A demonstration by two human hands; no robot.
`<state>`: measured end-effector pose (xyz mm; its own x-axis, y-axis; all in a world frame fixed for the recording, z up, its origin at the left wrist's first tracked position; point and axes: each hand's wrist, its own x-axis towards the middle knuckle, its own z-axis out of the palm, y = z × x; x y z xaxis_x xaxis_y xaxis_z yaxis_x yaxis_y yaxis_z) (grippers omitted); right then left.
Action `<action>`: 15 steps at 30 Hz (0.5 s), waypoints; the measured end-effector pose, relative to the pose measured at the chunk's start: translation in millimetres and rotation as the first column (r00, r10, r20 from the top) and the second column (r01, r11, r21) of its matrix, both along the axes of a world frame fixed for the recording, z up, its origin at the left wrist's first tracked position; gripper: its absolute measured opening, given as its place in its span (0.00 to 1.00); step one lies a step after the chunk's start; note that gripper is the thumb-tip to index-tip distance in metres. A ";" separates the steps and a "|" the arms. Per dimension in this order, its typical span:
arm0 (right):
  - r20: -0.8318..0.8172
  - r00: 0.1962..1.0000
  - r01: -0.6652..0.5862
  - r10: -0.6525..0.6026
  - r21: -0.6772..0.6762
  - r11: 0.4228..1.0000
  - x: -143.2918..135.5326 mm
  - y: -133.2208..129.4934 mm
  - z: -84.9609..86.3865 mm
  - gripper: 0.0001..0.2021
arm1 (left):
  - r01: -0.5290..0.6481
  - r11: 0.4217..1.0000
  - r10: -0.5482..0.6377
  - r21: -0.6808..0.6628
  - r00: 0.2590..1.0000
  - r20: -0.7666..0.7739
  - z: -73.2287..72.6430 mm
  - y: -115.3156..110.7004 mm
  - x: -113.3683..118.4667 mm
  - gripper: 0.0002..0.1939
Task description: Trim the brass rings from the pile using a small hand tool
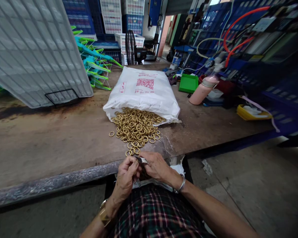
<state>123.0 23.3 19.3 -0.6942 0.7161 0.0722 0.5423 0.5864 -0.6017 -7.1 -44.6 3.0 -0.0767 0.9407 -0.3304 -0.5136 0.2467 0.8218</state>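
Many brass-coloured rings [136,127] spill from the open mouth of a white sack [149,92] onto the brown table [52,138]. Just in front of the pile, at the table's edge, my left hand [126,173] is closed, fingertips pinched on something too small to make out. Close beside it, my right hand [157,167] is closed around a small tool [142,160] with a pale and dark body, whose tip meets the left fingertips. Below both hands, an open white bag [177,168] with dark contents lies on the lap, partly hidden by the hands.
A large white crate [39,49] stands at the left, with green and blue plastic pieces [95,66] behind it. At the right are a green tray [188,83], a pink bottle [203,91], a yellow tray [253,114] and red hoses [228,36].
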 end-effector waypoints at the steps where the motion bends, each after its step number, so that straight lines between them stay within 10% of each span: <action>1: 0.005 1.000 -0.003 0.003 0.000 1.000 0.1 -0.1 0.0 0.11 | 0.002 1.000 -0.002 0.011 1.000 -0.004 -0.6 -0.1 -0.4 0.20; 15: 0.117 0.993 -0.016 0.021 -0.041 0.999 -0.7 -2.8 5.9 0.10 | 0.078 0.993 -0.073 0.094 0.996 -0.056 -11.7 -1.6 -5.4 0.15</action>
